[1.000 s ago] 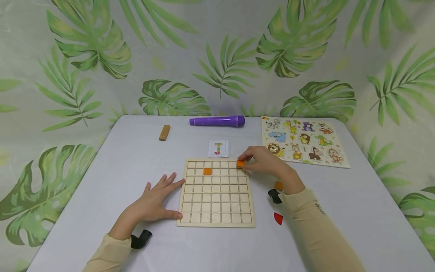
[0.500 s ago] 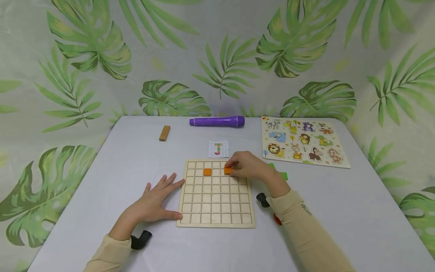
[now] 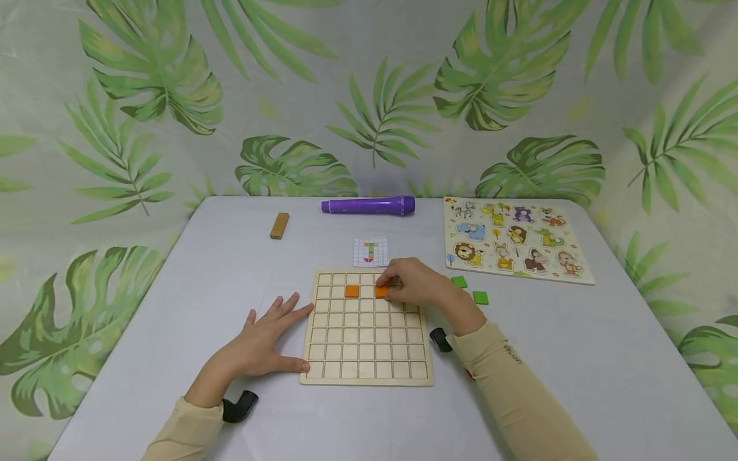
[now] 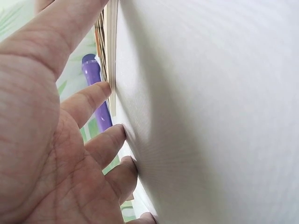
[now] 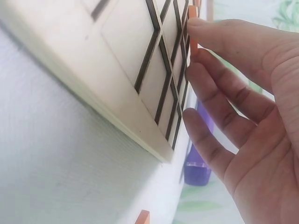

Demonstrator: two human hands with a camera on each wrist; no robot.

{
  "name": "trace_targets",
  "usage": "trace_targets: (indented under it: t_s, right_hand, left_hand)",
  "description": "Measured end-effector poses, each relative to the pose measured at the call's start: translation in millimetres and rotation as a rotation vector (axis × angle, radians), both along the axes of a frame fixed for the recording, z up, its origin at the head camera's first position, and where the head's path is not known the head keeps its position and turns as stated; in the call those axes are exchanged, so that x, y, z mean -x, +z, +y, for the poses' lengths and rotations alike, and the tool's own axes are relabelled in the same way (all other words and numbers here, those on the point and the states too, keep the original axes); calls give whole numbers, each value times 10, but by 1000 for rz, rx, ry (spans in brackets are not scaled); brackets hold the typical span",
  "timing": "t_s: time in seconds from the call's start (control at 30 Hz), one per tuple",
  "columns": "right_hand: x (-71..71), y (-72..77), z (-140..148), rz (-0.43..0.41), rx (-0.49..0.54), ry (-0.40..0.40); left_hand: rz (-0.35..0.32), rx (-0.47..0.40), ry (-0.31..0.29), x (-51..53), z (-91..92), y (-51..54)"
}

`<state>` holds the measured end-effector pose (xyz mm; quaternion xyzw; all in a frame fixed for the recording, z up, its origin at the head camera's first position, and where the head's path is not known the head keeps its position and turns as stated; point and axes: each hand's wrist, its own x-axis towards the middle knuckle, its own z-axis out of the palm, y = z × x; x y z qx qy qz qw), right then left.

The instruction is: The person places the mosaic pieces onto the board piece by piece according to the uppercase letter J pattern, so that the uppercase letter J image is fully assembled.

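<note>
We rest our left hand (image 3: 262,342), fingers (image 3: 298,313) wide, against the board (image 3: 366,335), likely to steady it, while our right hand (image 3: 421,282) pinches an orange tile (image 3: 381,292).

A purple microphone (image 3: 369,205) lies along the far edge of the white tabletop (image 3: 236,243), a small wooden block (image 3: 279,226) to its left, an animal puzzle (image 3: 519,238) to its right. Behind is a leaf-print cloth (image 3: 375,128).
</note>
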<state>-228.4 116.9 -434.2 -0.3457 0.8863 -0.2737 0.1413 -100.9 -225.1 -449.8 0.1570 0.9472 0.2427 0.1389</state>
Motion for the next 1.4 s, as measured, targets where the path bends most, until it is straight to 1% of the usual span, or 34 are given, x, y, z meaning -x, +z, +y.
trace_targets:
  t_s: [0.5, 0.73, 0.93, 1.03, 1.2, 1.3, 1.4]
  right_hand:
    - [3, 16, -13, -10, 8, -8]
    - [17, 12, 36, -14, -14, -49]
    - [29, 25, 158, -25, -6, -79]
    - [32, 56, 233, -41, -9, -117]
    - [51, 87, 403, -23, -16, -144]
    - [56, 89, 518, -9, -26, -161]
    - [54, 94, 632, -25, -21, -191]
  left_hand:
    - [6, -5, -7, 7, -8, -6]
    - [-3, -16, -6, 8, -8, 2]
    - [-5, -18, -8, 3, -11, 7]
    - [-1, -18, -9, 1, -12, 8]
    - [0, -11, -9, -1, -17, 6]
    - [-4, -10, -7, 6, -26, -12]
    - [-6, -9, -8, 14, -32, -27]
